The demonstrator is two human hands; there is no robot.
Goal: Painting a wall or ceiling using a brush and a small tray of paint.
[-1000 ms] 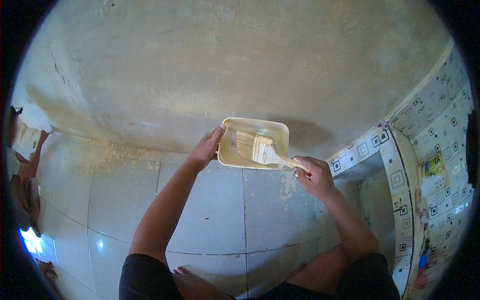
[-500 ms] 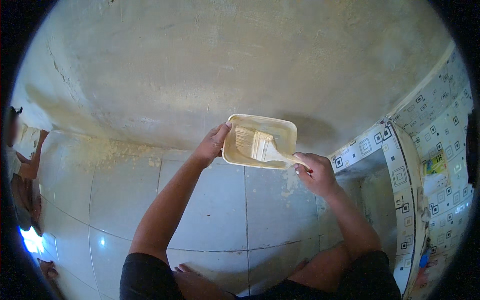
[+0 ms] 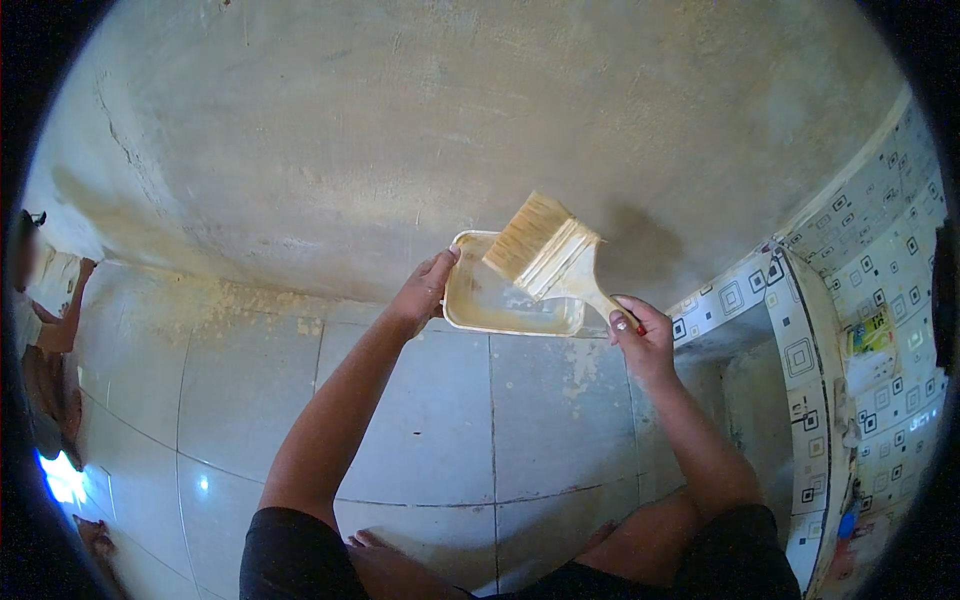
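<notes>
My left hand (image 3: 422, 292) is closed on the left edge of a shallow cream paint tray (image 3: 462, 312), thumb over its rim. A thin, pale wet layer shows on the tray's bottom. In my right hand (image 3: 645, 338) is a wide paintbrush (image 3: 558, 255), gripped by its pale wooden handle with a red tip. Its bristles, yellowish with paint, point up and to the left. The brush head is raised above the tray and covers the tray's upper right part. Behind both stands a plastered wall (image 3: 400, 150) with patchy beige colour.
Paint spots lie on the pale tiled floor (image 3: 410, 420) along the wall's foot. At the right is a ledge (image 3: 800, 370) faced with square-patterned tiles, with a yellow-green packet (image 3: 868, 338) beyond it. Another person (image 3: 50, 340) is at the far left, one arm toward the wall.
The paintbrush has come up out of the tray, its bristles swinging from pointing left to pointing up-left. My right hand has shifted slightly right; my left hand holds the tray nearly still.
</notes>
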